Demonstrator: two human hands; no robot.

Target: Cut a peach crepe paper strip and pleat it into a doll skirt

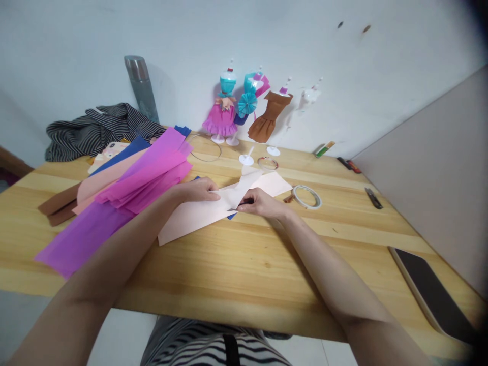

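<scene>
Pale pink crepe paper lies slantwise across the middle of the table. My left hand is closed on its upper edge, thumb on top. On the other side, my right hand is wrapped around scissors; a bit of blade shows against the paper, and the handles are mostly hidden by my fingers. Between my hands a strip of the paper is folded up and stands off the sheet. Small dark blue pieces peek out from beneath the paper. A roll of tape rests right of my right hand.
Purple and magenta crepe paper is heaped at left, before striped cloth and a thermos. Small dress forms, some in paper dresses, stand along the wall. A box cutter and a phone lie at right.
</scene>
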